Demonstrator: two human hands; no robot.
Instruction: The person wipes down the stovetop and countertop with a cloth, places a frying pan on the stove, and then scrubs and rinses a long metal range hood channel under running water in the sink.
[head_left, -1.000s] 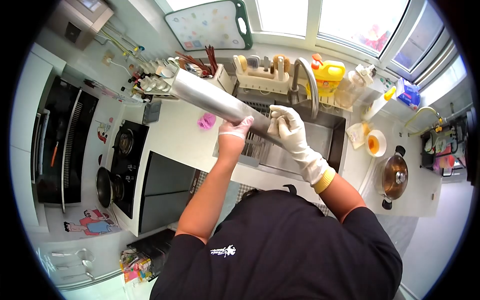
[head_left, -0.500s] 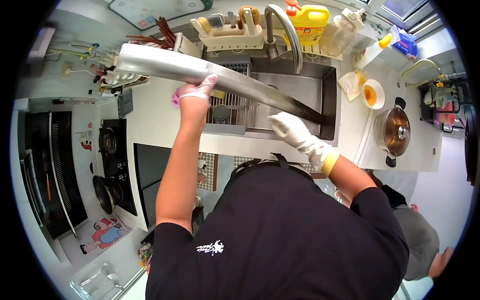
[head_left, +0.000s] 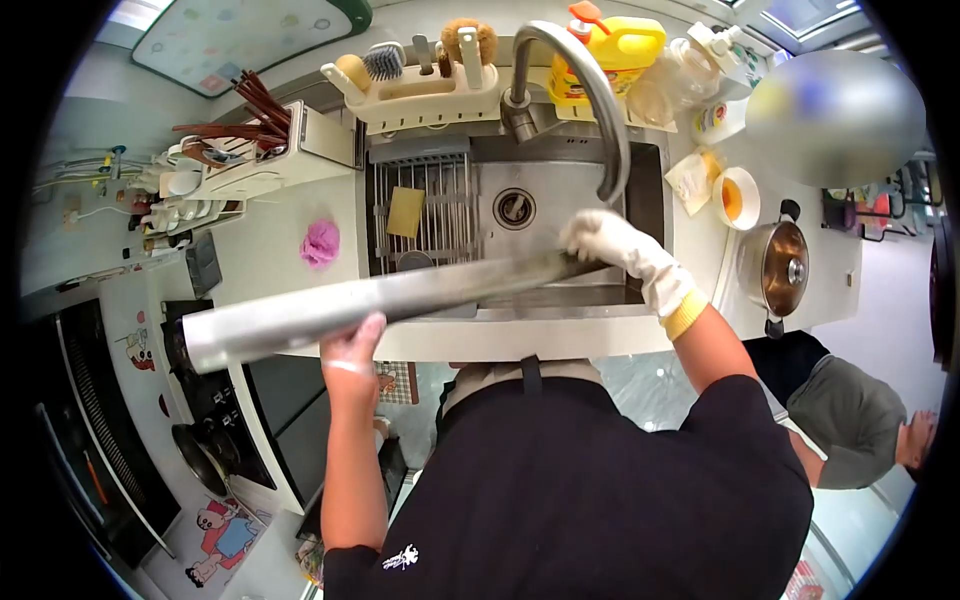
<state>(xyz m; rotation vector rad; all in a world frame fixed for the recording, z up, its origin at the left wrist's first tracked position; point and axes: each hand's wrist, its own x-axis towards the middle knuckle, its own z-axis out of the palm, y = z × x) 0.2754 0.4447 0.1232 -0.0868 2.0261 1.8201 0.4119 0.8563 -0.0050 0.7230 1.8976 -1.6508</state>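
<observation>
A long, silvery metal panel (head_left: 400,292) slants across the front of the sink, its left end nearer my body and its right end over the basin. Against its lower side is my left hand (head_left: 352,345), in a thin clear glove, thumb pressed to the metal and the other fingers hidden behind it. My right hand (head_left: 605,240), in a white glove with a yellow cuff, is closed at the panel's darker right end. Below and beyond the panel lies the steel sink (head_left: 515,165), with a drying rack (head_left: 455,195) at its left holding a yellow sponge (head_left: 405,211).
The curved faucet (head_left: 612,120) arches close to my right hand. A pink cloth (head_left: 320,244) lies on the left counter. To the right are a white bowl (head_left: 750,205) and a lidded pot (head_left: 770,265). Another person (head_left: 850,420) is at the right.
The panel's left end has swung down toward my body with my left hand. Its right end has lifted out of the basin's corner to my right hand. The view has shifted slightly.
</observation>
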